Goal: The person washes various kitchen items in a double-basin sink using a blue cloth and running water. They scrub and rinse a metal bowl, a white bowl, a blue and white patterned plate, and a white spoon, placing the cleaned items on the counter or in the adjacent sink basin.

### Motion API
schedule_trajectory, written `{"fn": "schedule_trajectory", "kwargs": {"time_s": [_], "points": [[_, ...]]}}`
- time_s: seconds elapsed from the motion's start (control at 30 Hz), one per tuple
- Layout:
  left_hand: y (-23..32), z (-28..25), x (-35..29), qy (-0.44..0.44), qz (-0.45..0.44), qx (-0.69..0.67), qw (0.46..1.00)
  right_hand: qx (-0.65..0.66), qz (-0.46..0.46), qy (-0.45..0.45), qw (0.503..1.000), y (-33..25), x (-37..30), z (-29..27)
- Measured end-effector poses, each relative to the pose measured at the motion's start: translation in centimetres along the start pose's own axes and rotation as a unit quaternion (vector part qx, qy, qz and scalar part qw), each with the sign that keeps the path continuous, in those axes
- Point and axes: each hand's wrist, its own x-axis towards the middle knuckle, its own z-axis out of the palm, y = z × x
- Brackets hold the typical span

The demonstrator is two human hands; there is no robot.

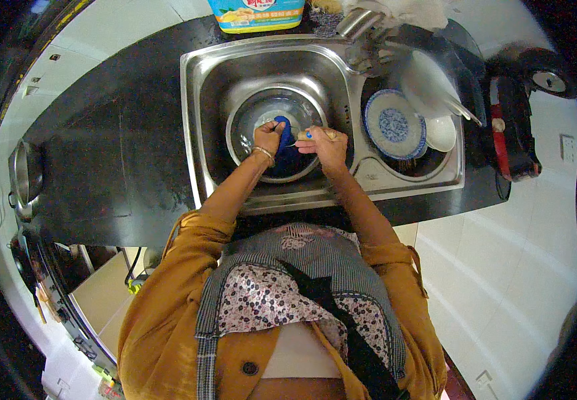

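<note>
**Both hands over the steel bowl in the sink**

I stand at a steel sink [198, 133] that fills the upper middle of the frame. In its left basin sits a round steel bowl [245, 130], and both my hands are above it.

My left hand [268, 137] is closed around a dark blue cloth [284, 127]; the fingers are curled and pressed together on it, and the cloth hangs down into the bowl. On this wrist I wear a thin bracelet [262, 155].

My right hand [328, 147] is just beside the left one, to its right. It pinches a pale, stick-like utensil [316, 134] that has a small blue part at its end. The end touches the blue cloth. What kind of utensil it is, I cannot tell.

In the right basin, in the upper right of the frame, lie a blue patterned plate [394, 125], a white bowl [440, 133] and a larger white dish [428, 83]. A faucet [355, 23] stands at the top edge, and left of it a yellow and blue container [256, 17]. The dark counter [102, 153] spreads to the left.
</note>
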Motion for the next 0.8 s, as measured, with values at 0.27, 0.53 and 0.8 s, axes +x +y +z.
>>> {"fn": "schedule_trajectory", "kwargs": {"time_s": [0.27,0.53,0.8], "points": [[-6.0,-2.5,3.5,0.007,0.046,0.078,0.996,-0.026,-0.089,0.065,0.994,0.3,-1.5,0.8],[-7.6,-6.3,3.6,0.000,0.152,0.402,0.903,-0.079,-0.193,0.088,0.974,-5.4,-3.4,0.5],[-5.7,-5.3,2.1,-0.114,0.032,0.577,0.808,0.143,-0.150,0.020,0.978,-7.5,-5.5,-1.9]]}}
